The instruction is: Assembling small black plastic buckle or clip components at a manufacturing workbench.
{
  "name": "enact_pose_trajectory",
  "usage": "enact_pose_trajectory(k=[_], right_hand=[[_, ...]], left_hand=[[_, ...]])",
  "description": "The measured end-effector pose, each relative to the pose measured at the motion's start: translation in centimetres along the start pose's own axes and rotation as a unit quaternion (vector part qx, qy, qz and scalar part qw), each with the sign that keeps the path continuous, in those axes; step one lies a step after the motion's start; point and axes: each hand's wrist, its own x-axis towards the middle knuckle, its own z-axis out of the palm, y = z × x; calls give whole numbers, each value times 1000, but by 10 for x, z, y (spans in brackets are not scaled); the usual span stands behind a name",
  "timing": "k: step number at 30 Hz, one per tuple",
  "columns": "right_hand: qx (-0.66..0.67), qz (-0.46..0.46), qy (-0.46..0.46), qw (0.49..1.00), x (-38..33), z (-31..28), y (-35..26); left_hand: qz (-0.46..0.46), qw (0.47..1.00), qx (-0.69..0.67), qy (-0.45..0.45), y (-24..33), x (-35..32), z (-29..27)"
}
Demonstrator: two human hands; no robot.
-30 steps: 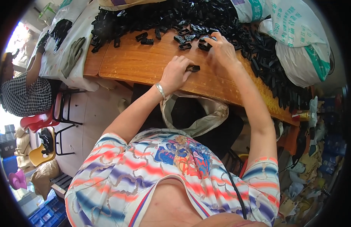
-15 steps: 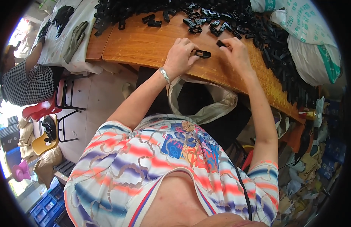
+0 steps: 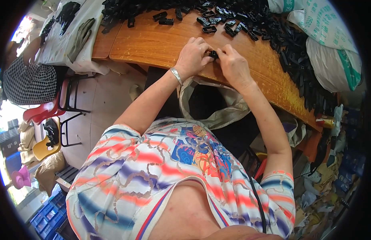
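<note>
Over the near edge of the table, my left hand (image 3: 193, 57) pinches a small black plastic frame-like part (image 3: 213, 55); a silver bracelet is on that wrist. My right hand (image 3: 234, 66) meets it from the right, its thumb and fingertips closed at the same part. The small black piece it held earlier is now hidden by the fingers. Just beyond my hands lie several loose black plastic frames (image 3: 209, 29), some showing whitish faces.
Black plastic parts (image 3: 305, 76) heap along the table's back and right side. White woven sacks (image 3: 327, 60) stand at the right. An open pale bag (image 3: 221, 120) hangs below the table edge (image 3: 153, 44). At the left, another person (image 3: 29, 82) sits by a covered table with gloves (image 3: 80, 40).
My right hand has moved left, bringing its small black piece to the frame-like part in my left hand. The left hand stays nearly in place, and the two hands now touch the same part.
</note>
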Motion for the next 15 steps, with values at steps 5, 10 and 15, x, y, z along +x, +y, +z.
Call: enact_pose_trajectory(k=[5,10,15], right_hand=[[-36,-17,85,996,-9,8,-6],[62,84,48,993,-26,-4,-18],[113,54,-20,992,-73,-13,-64]], left_hand=[[1,1000,5,1,1,4,-1],[16,992,-102,-79,-18,12,-15],[-21,994,11,108,-23,34,-11]])
